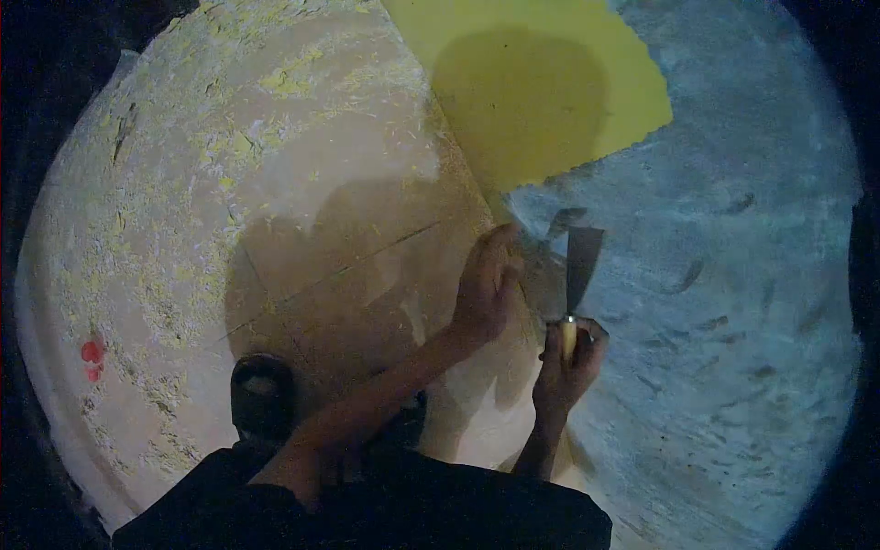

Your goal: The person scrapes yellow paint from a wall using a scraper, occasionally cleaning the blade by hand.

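Note:
My right hand (pixel 573 362) is wrapped round the light wooden handle of a scraper (pixel 584 266), its wide metal blade pointing up and away from me. To the left, my left hand (pixel 486 284) is at the lower edge of the wall, beside the line where wall and floor meet. Its fingers are bent, and whether they hold anything is not clear. Yellow paint (pixel 550 101) with a ragged edge covers the upper part of the wall. The bluish-grey bare surface (pixel 715 302) beside it has dark smudges.
Yellow and white flakes (pixel 238 147) are scattered over the tiled floor (pixel 367 220) on the left. A small red object (pixel 92 352) lies at the far left. My shoe (pixel 262 394) shows near the bottom, and shadows fall across floor and wall.

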The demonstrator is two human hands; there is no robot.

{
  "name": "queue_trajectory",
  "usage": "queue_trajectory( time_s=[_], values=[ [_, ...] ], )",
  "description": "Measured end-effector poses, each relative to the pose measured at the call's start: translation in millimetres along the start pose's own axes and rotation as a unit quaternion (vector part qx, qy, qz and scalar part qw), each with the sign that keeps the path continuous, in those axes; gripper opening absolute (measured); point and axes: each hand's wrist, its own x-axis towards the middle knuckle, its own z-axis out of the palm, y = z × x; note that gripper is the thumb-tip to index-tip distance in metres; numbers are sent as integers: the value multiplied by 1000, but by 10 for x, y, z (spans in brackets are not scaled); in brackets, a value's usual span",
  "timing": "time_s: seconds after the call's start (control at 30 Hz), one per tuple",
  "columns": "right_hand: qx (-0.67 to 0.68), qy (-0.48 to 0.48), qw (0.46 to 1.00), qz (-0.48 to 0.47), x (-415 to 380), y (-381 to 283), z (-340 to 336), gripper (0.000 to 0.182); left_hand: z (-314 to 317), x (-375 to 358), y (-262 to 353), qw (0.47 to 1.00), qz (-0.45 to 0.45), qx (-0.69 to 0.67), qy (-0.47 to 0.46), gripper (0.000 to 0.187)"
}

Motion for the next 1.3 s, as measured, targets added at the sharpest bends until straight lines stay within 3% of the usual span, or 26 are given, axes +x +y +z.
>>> queue_trajectory(
  time_s=[0.03, 0.07, 0.1, 0.23, 0.33, 0.4, 0.5, 0.63, 0.73, 0.83, 0.93, 1.0, 1.07, 1.1, 1.23, 1.3],
  values=[
    [-67, -13, 998, -12, 51, 128, 31, 19, -1, 28, 123, 1000, -5, -1, 4, 56],
    [-135, -27, 990, -24, 89, 223, 73, 16, 25, 67, 255, 998, 52, 38, -13, 57],
    [-104, -39, 994, -17, 128, 238, 160, 15, 66, 111, 304, 991, 109, 77, -29, 57],
    [-78, -80, 994, 4, 309, 200, 396, 12, 235, 347, 127, 995, 75, 52, -26, 55],
    [-59, -61, 996, -31, 415, 249, 537, 11, 226, 489, -40, 996, 74, 16, -36, 55],
    [-148, -96, 984, 29, 423, 168, 585, 12, 171, 513, -128, 996, 74, 33, -40, 53],
    [-171, -98, 978, 68, 325, 259, 608, 15, 127, 491, -173, 993, 84, 22, -75, 52],
    [-155, -83, 984, 3, 408, 230, 773, 18, 122, 581, -313, 994, 85, 58, -23, 50],
    [-117, -106, 987, 16, 408, 169, 778, 22, 65, 616, -306, 995, 67, 55, -45, 49],
    [-143, -88, 986, -11, 396, 220, 856, 26, -17, 672, -277, 986, 127, 67, -84, 47],
    [-122, -91, 988, 37, 392, 249, 913, 29, -26, 676, -323, 997, 47, 27, -63, 46],
    [-172, -97, 980, 10, 322, 266, 857, 30, -26, 673, -327, 990, 71, 34, -115, 46],
    [-124, -82, 989, 1, 402, 314, 958, 31, -33, 768, -337, 989, 88, 51, -108, 46],
    [-85, -74, 994, 5, 386, 344, 969, 31, -34, 735, -372, 989, 88, 64, -101, 47],
    [-137, -109, 982, 67, 361, 302, 975, 31, -83, 699, -373, 991, 76, 57, -90, 47],
    [-138, -67, 988, -26, 364, 296, 1038, 29, -96, 675, -346, 975, 151, 119, -111, 46]
  ],
)
